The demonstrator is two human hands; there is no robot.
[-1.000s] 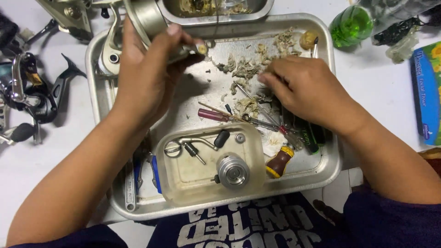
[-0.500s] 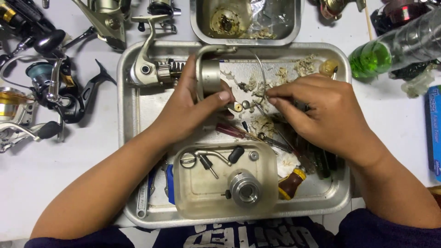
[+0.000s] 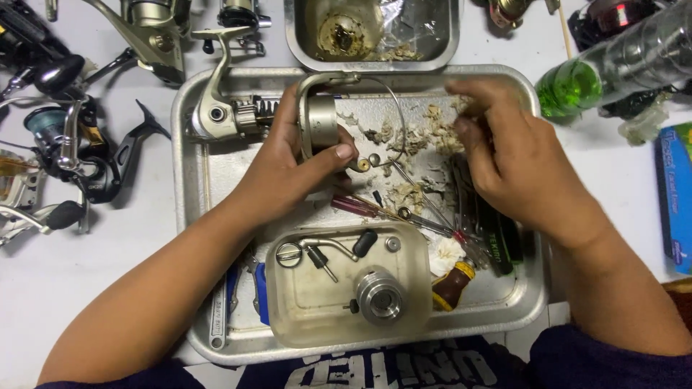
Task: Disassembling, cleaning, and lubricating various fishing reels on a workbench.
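Observation:
My left hand (image 3: 288, 173) grips the silver rotor of a spinning fishing reel (image 3: 238, 112) lying across the back of a metal tray (image 3: 189, 187), thumb pressed on the rotor's front. The wire bail arches up from the rotor. My right hand (image 3: 512, 158) hovers blurred over the tray's right side, fingers bent, above dirty paper scraps (image 3: 404, 137); whether it holds anything cannot be made out. A red-handled screwdriver (image 3: 360, 207) and other tools lie between the hands.
A clear plastic tub (image 3: 288, 310) with a handle, screws and a metal spool sits in the tray's front. A small brown bottle (image 3: 453, 284) lies beside it. Other reels (image 3: 65, 151) crowd the left; a smaller tray (image 3: 371, 32) and a green bottle (image 3: 577, 86) at the back.
My right hand lifted from the scraps near the rotor and moved right and back. My left hand kept its grip on the reel. The view shifted slightly.

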